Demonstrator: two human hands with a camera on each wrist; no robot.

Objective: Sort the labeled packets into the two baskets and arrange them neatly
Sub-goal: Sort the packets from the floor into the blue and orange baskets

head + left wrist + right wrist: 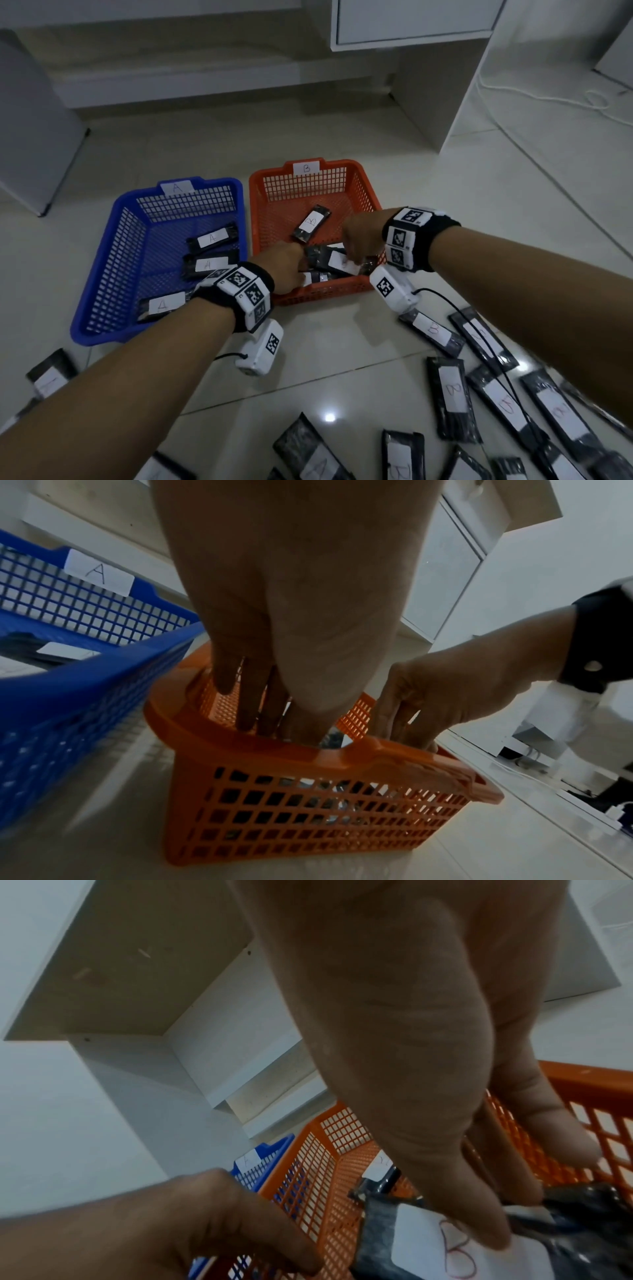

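The orange basket (pixel 325 294) marked B stands right of the blue basket (pixel 102 260) marked A. Both my hands reach into the orange basket's near end. My right hand (pixel 356 253) pinches a black packet with a white B label (pixel 334 262), thumb on the label (pixel 421 1250) and fingers behind its end. My left hand (pixel 303 272) holds the same packet's left end; its fingertips (pixel 246 718) are hidden behind the rim (pixel 260 748). More packets lie under it. Another B packet (pixel 311 222) lies further back. Three A packets (pixel 212 238) lie in the blue basket.
Several loose labeled packets (pixel 452 394) are scattered on the tiled floor at the near right and bottom, and one (pixel 48 380) at the near left. White cabinets (pixel 411 24) stand behind the baskets. A white cable (pixel 548 99) runs along the floor at the far right.
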